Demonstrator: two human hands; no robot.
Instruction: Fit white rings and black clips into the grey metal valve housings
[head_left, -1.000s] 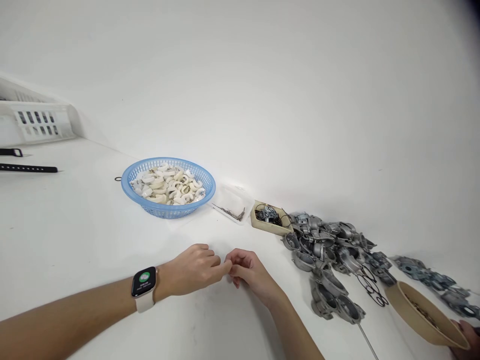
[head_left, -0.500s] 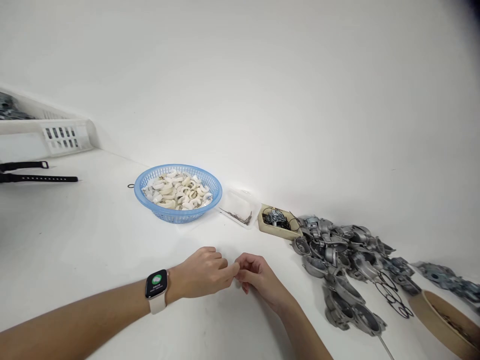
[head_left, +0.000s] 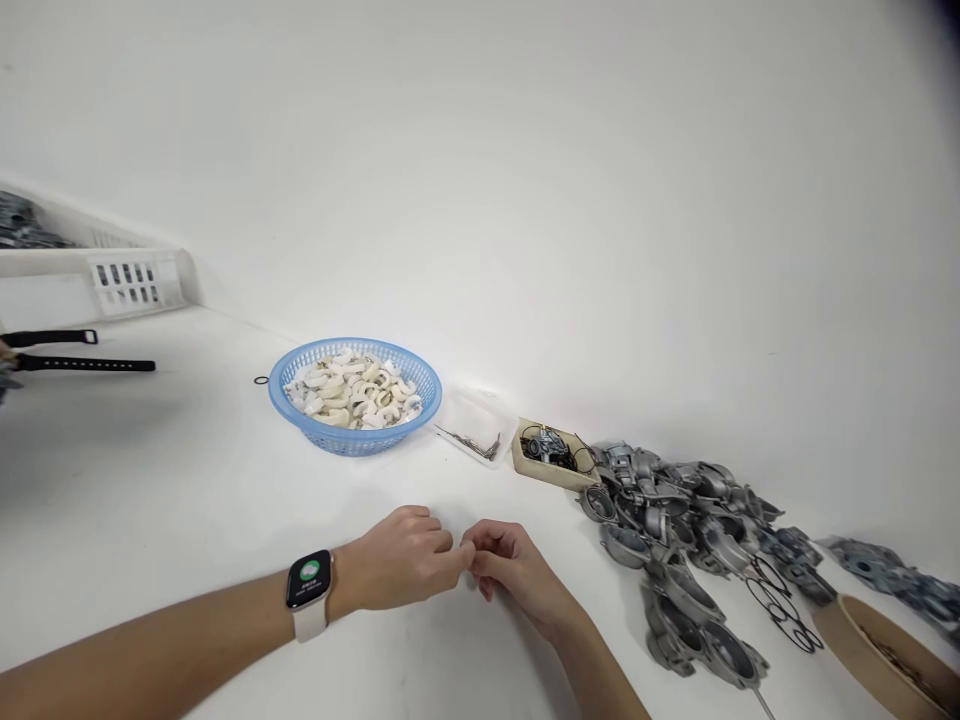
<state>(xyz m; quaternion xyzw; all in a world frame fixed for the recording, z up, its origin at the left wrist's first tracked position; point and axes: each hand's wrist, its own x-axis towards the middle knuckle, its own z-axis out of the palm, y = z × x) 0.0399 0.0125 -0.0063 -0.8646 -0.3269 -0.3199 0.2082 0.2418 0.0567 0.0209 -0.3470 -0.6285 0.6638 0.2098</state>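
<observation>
Vs. a sec ago, our view has swung a bit left, so nearly everything sits further right in frame; btwn our hands v. little is different. Our left hand (head_left: 409,555) and right hand (head_left: 521,575) still meet at the fingertips, low over the bench (head_left: 225,480), both w/ fingers curled in narrow. Whether either has closed on a small part we can't tell (tips hide whatever's there, if anything). We'd judge the close two-handed fingertip work is ongoing, w/ nothing let go as far as we can see.

Nearest stuff: the clear tray (head_left: 476,415) just beyond our hands, w/ thin metal pins (head_left: 476,447) along its near side. Blue basket (head_left: 349,442) of white curved pieces (head_left: 367,390) to its left, tan box (head_left: 547,472) to its right, then the pile of metal housings (head_left: 667,510). No visible shift in any of these relative to each other.

Real changes are at the edges: another person's hand, at the tan bowl (head_left: 847,640) 1 s ago, is out of frame now; far left, a cut-off tan bit (head_left: 6,358) shows by the black straps (head_left: 86,365), too partial to ID.
</observation>
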